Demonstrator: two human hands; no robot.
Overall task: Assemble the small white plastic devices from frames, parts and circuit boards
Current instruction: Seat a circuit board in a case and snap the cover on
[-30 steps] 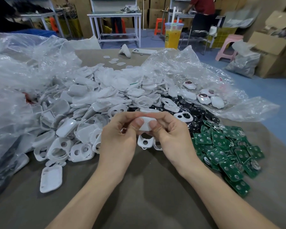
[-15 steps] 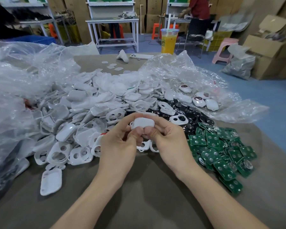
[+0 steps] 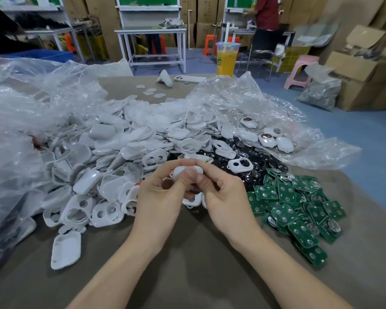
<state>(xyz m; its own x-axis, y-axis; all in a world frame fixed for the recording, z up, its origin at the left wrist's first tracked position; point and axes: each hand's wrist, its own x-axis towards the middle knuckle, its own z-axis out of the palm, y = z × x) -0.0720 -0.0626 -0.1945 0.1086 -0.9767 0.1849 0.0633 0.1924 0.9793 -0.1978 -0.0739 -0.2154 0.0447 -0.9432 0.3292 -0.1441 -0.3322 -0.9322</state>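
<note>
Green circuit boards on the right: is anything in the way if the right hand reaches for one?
Nothing visible stands between the right hand and the green circuit boards, only table surface. That hand, though, is pinching a white piece together with the left hand.

glossy white plastic shells (image 3: 112, 150), crinkled clear bags (image 3: 243, 101)

Both our bare forearms come up from the bottom edge and angle in toward each other, kind of a V. Our left hand (image 3: 158, 197) and right hand (image 3: 225, 197) meet at the fingertips, fingers curled, thumbs side by side and pressed on the near face of the small white shell (image 3: 183, 170) we're pinching between them. Backs of both hands face up at us.
</note>
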